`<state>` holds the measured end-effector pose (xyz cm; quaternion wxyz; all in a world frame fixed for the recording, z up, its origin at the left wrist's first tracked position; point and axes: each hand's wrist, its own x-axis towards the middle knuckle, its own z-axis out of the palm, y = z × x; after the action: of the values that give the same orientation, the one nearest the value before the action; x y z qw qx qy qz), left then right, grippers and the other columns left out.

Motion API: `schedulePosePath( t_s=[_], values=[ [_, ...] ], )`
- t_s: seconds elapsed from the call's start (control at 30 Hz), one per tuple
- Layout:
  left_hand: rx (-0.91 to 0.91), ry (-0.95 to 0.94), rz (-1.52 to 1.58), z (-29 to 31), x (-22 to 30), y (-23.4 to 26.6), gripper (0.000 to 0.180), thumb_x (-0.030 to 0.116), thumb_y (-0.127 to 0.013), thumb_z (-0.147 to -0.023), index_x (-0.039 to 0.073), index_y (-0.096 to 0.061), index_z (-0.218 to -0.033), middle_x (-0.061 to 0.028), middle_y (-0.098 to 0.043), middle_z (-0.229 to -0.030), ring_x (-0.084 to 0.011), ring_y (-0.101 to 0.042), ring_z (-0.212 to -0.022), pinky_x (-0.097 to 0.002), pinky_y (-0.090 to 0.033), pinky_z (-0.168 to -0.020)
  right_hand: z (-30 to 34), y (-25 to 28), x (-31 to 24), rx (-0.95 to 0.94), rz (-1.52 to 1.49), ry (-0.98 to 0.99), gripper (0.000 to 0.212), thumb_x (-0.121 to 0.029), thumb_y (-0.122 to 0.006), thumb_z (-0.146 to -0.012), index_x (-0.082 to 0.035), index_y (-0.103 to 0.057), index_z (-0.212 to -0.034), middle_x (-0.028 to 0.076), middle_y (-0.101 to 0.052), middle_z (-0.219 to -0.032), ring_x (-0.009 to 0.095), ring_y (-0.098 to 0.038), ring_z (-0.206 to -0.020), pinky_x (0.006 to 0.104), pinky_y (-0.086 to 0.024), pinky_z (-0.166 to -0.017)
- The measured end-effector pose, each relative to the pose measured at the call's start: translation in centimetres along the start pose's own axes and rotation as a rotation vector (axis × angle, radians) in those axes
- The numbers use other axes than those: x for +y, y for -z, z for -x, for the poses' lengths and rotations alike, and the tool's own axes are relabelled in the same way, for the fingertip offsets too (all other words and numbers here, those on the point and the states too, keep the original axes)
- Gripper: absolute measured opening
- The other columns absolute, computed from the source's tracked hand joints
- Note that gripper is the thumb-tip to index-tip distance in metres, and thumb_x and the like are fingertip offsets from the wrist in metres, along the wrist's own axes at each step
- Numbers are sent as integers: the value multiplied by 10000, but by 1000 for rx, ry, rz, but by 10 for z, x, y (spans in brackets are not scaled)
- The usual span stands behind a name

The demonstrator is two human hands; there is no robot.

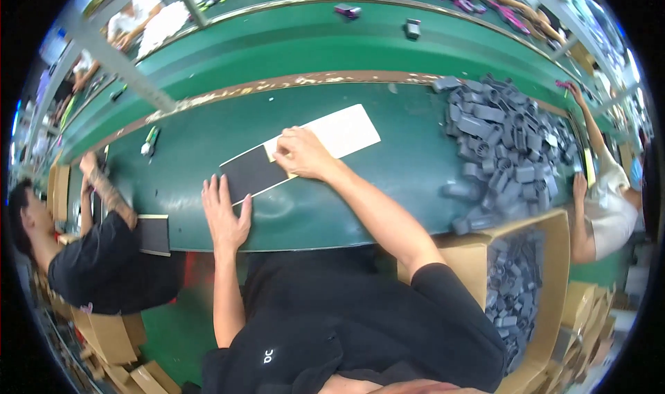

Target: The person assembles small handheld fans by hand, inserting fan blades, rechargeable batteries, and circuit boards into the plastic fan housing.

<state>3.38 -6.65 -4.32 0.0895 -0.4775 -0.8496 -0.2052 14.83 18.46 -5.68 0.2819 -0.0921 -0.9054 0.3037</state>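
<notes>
Charcoal meets cream directly under the right hand (299, 153), fingers curled together over the seam; whether they pinch an edge, nobody can tell from up here. Across to the left hand (227, 217), and it's fingers spread, thumb apart, resting at the near left end of the dark sheet (253, 176). So 2 hands at work, and the sound play seems clear: left fingers low and steady against any skid, right fingertips tight to the seam, pressure even, motion slow and in line with the long edges, since thin stock would probably crease if tugged askew. And what a tidy piece: flat, matt, rectangular, a thin pale margin along its near edge. Up and to the right runs the smooth cream sheet (350, 132); whether the 2 are joined, the hand hides. Both lie mid-worktop (318, 214). Further out, a green-and-white tool (149, 142) sits well apart on the left, a heap of grey parts (502, 134) crowds the right, and nearer stands a carton (554, 269) holding more.
</notes>
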Motion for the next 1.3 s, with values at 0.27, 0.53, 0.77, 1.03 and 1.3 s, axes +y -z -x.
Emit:
schedulePosePath(
  t_s=[0.27, 0.53, 0.77, 1.03, 1.3],
  values=[
    [1, -61, -3, 0, -22, -6, 685, 307, -674, -968, -10, -422, -1520, -292, -385, -1569, -484, -310, -1481, -567, -256, -1216, -13, -18, 6, 63, -21, 72, 239, -269, -702, -755, -66, -637, -648, 137, -622, -740, 378, -625, -787, 510, -488, -712],
    [-34, -82, -46, 1, -11, -23, 658, 328, -621, -1007, 0, -412, -1538, -281, -375, -1582, -472, -315, -1480, -568, -264, -1212, 9, -6, 15, 113, 7, 24, 215, -315, -698, -724, -113, -676, -652, 93, -647, -745, 328, -640, -834, 476, -462, -748],
    [-34, -62, -76, -7, -25, -15, 641, 322, -586, -1018, 10, -402, -1548, -285, -372, -1575, -479, -318, -1467, -582, -261, -1204, -4, 18, 2, -190, -115, 91, 362, -391, -806, -658, -74, -767, -828, 132, -667, -893, 314, -615, -981, 449, -455, -858],
    [-40, -44, 65, -45, -8, -9, 742, 223, -694, -887, 6, -404, -1533, -301, -383, -1548, -475, -328, -1461, -552, -259, -1212, -7, 17, 17, -181, -216, -17, 355, -321, -878, -683, -68, -735, -887, 133, -689, -929, 363, -629, -967, 466, -494, -868],
    [-20, -1, -44, -27, -17, 1, 775, 278, -704, -850, -13, -420, -1510, -310, -390, -1529, -504, -324, -1448, -594, -241, -1208, -15, 16, -13, -293, -151, -72, 312, -297, -819, -790, -77, -697, -976, 87, -674, -1002, 281, -611, -1042, 429, -427, -990]
  ],
)
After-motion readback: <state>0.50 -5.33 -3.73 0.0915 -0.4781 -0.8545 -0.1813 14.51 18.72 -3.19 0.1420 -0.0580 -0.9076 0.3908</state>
